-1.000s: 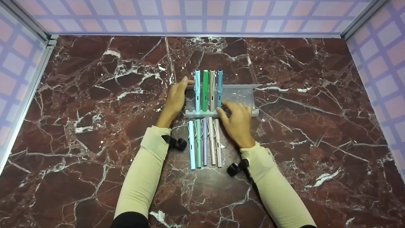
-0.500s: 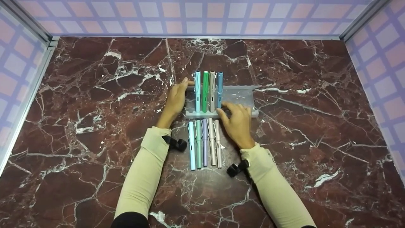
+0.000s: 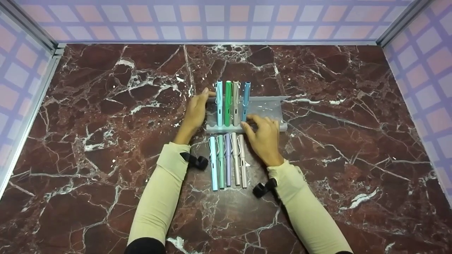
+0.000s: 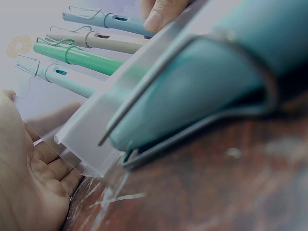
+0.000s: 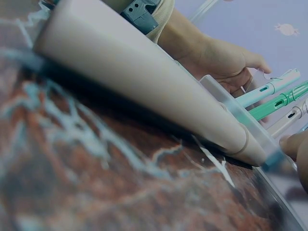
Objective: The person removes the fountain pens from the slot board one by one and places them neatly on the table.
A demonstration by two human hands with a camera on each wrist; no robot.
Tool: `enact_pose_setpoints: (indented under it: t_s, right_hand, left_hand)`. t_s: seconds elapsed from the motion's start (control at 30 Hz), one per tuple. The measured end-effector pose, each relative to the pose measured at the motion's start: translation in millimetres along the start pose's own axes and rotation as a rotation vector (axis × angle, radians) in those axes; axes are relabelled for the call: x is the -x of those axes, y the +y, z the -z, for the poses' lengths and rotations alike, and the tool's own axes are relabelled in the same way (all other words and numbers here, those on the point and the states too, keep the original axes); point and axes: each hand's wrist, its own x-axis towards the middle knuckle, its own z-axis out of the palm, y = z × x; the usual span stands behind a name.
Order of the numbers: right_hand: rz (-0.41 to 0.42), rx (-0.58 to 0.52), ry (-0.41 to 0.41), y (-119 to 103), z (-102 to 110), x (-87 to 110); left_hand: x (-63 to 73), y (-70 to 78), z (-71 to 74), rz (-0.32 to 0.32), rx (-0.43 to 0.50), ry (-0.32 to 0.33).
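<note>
A clear plastic pen tray [image 3: 266,106] lies in the middle of the table in the head view. A light blue pen [image 3: 219,104], a green pen [image 3: 228,104] and a taupe pen [image 3: 236,104] lie side by side across its left half. My right hand [image 3: 263,135] pinches the lower end of a darker blue pen [image 3: 246,100], which leans slightly right beside them. At the tray's left edge is my left hand [image 3: 195,111], gripping it; through the clear plastic, its curled fingers [image 4: 53,168] show in the left wrist view.
In front of the tray lies a row of several pens: pale blue [image 3: 213,164], sage green [image 3: 221,162], purple [image 3: 228,160] and two beige ones, one a beige pen [image 3: 236,160]. Patterned panels [image 3: 226,21] border the marbled table [image 3: 106,197].
The top of the darker blue pen has tipped a little to the right, widening its gap from the taupe pen. Both hands keep their places; the whole head view has shifted slightly.
</note>
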Motion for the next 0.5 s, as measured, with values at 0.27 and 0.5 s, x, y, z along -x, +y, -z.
enact_pose_setpoints:
  t_s: [0.27, 0.5]
  right_hand:
    - [-0.012, -0.08, 0.058, 1.7, -0.9, -1.3]
    - [-0.006, -0.116, 0.105, 3.7, 1.5, -1.0]
  left_hand:
    - [-0.1, 1.1, -0.7, 0.001, 0.011, -0.004]
    - [-1.4, -1.2, -0.5, -0.03, -0.009, 0.013]
